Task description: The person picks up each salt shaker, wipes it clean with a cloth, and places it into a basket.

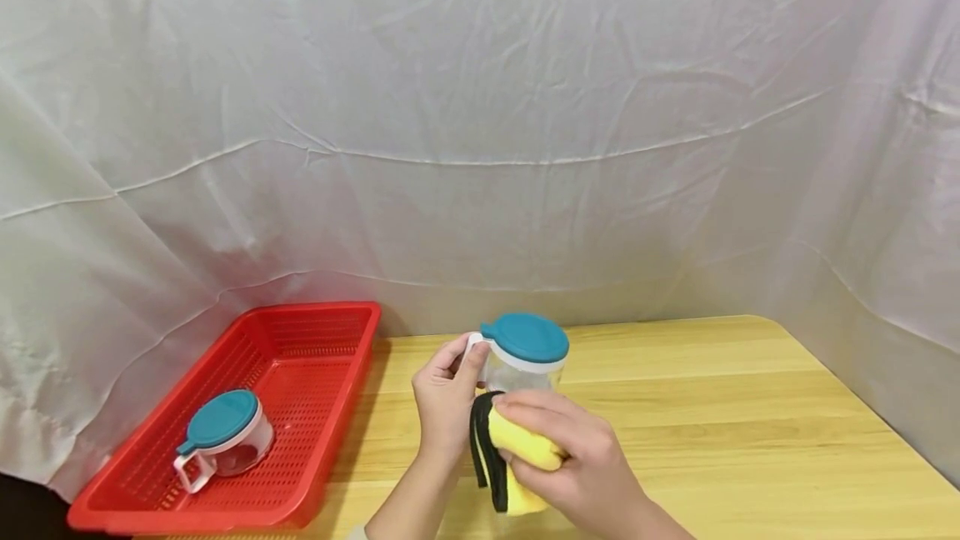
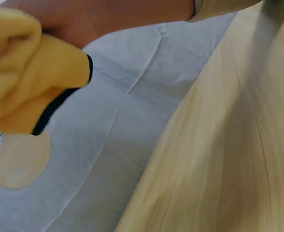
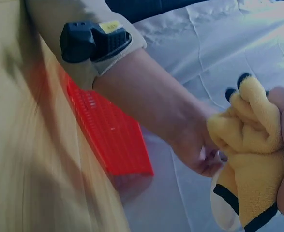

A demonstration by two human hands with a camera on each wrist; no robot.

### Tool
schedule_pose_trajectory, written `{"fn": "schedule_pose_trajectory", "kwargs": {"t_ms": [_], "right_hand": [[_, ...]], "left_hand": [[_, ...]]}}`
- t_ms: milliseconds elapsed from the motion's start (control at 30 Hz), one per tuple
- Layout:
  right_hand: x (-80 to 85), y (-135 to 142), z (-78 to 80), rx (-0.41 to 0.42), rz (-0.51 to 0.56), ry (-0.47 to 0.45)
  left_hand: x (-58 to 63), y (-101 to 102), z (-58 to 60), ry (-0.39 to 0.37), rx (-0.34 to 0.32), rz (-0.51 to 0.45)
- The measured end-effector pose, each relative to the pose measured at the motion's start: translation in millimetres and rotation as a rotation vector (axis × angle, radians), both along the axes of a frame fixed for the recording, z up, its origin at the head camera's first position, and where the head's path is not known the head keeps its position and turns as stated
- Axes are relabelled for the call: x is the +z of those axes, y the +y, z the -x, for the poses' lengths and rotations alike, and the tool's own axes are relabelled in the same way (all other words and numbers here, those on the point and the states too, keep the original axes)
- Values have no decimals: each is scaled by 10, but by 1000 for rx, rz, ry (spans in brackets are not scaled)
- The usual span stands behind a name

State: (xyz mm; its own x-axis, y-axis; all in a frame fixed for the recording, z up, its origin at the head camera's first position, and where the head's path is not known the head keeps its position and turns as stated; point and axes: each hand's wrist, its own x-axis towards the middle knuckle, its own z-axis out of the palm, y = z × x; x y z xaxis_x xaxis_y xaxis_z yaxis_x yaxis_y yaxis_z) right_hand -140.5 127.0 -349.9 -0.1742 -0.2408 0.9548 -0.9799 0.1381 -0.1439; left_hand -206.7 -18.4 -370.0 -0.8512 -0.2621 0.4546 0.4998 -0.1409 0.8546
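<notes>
A clear jar with a teal lid (image 1: 531, 337) and a white handle is held up over the table; my left hand (image 1: 442, 402) grips it by the handle. My right hand (image 1: 581, 457) holds a bunched yellow cloth with black edging (image 1: 525, 440) against the near side of the jar, hiding its lower part. In the left wrist view the round clear jar base (image 2: 21, 159) shows below the cloth (image 2: 35, 72). From the right wrist view, folds of the cloth (image 3: 253, 145) hang beside the left hand (image 3: 200, 152) at the handle.
To the left stands a red perforated plastic basket (image 1: 322, 440). Inside it sits a second jar with a teal lid (image 1: 222, 419) and white handle. A wooden table (image 1: 712, 423) spreads out to the right, with grey fabric (image 1: 480, 190) hanging behind and at the sides.
</notes>
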Motion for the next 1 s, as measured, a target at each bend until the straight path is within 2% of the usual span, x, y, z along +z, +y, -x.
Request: {"fn": "schedule_pose_trajectory", "kwargs": {"t_ms": [167, 333, 433, 533, 667, 833, 900, 1000], "right_hand": [[1, 87, 19, -152, 71, -98], [57, 205, 47, -321, 135, -216], [80, 267, 72, -384, 154, -326], [73, 289, 82, -413, 144, -419], [17, 237, 79, -388, 99, -438], [-73, 117, 47, -292, 43, -421], [-93, 72, 14, -231, 38, -488], [-92, 20, -41, -124, 64, -619]], "left_hand": [[13, 19, 0, 18, 2, -25], [45, -11, 13, -14, 81, -34], [62, -40, 19, -26, 114, -46], [69, -54, 14, -23, 134, -43], [56, -38, 1, 12, 157, 5], [31, 0, -16, 92, 177, 78], [22, 13, -26, 99, 152, 82], [11, 27, -39, 69, 93, 60]]}}
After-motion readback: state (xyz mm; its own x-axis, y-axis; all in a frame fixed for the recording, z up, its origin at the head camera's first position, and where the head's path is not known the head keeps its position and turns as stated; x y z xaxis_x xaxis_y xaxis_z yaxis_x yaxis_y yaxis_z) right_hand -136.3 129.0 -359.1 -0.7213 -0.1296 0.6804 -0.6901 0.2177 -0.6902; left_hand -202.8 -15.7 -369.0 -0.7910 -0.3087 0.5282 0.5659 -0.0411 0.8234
